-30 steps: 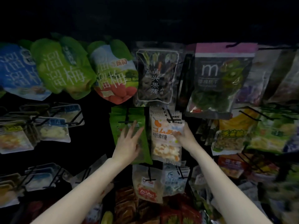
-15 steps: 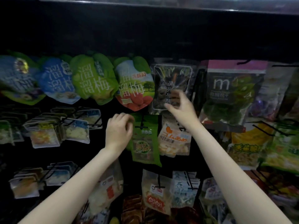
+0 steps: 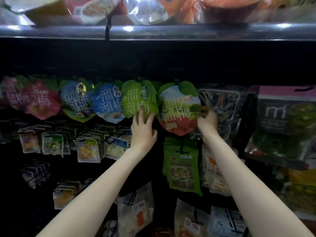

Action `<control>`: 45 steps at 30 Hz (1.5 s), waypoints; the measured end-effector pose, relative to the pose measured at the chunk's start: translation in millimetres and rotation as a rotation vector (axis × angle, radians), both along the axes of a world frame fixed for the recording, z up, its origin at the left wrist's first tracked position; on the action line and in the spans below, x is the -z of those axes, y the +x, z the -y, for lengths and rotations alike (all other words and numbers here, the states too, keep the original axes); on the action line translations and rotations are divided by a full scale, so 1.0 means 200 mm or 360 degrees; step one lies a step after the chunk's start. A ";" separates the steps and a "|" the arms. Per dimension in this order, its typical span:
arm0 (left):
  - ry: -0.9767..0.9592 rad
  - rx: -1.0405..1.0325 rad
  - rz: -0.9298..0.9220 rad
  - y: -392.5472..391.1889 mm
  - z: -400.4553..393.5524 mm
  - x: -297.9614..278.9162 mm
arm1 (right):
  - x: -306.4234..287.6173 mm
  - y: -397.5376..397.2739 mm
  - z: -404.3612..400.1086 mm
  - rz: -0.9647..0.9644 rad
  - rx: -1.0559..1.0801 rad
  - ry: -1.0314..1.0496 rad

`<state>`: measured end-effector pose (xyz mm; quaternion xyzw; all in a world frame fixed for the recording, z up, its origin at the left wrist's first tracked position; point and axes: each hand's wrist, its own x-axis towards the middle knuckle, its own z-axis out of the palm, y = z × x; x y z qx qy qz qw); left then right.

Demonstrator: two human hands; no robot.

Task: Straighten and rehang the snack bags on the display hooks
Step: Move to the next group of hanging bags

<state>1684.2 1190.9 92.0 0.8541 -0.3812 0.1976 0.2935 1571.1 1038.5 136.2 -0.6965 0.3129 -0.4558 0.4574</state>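
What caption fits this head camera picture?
Two hands straighten hanging snack bags: left hand on the green bag, right hand gripping the red-bottomed bag.

A metal shelf edge runs across the top of the view, glossy and catching bright reflections. Above it lie blurred shelf packages in red, orange and clear wrap; their print cannot be read. A dark vertical strip crosses the shelf edge left of centre. Below the edge, a black back panel spans the full width, unlit and featureless. The lower left corner of the unit is in deep shadow.
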 end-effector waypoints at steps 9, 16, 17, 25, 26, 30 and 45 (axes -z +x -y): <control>0.0226 0.0031 0.0325 0.03 -0.01 -0.01 | -0.06 -0.08 -0.03 0.0025 0.0297 -0.0641; 0.0435 -0.0073 0.0471 0.06 0.06 -0.02 | -0.12 -0.09 0.01 0.0014 0.0905 -0.1438; 0.0428 -0.0085 0.0473 0.06 0.07 -0.02 | -0.11 -0.10 0.01 -0.0001 0.0908 -0.1456; 0.0462 -0.0212 0.0602 0.14 0.08 -0.01 | -0.02 -0.08 0.02 -0.0082 0.0782 -0.1319; 0.0450 -0.0217 0.0601 0.15 0.07 -0.02 | 0.00 -0.08 0.01 -0.0081 0.0766 -0.1302; 0.0322 -0.0060 0.0723 0.17 0.01 0.04 | 0.08 -0.04 0.01 -0.0053 0.0592 -0.1200; 0.0358 -0.0135 0.0768 0.15 -0.17 0.10 | 0.15 -0.01 -0.09 -0.0070 0.0388 -0.1029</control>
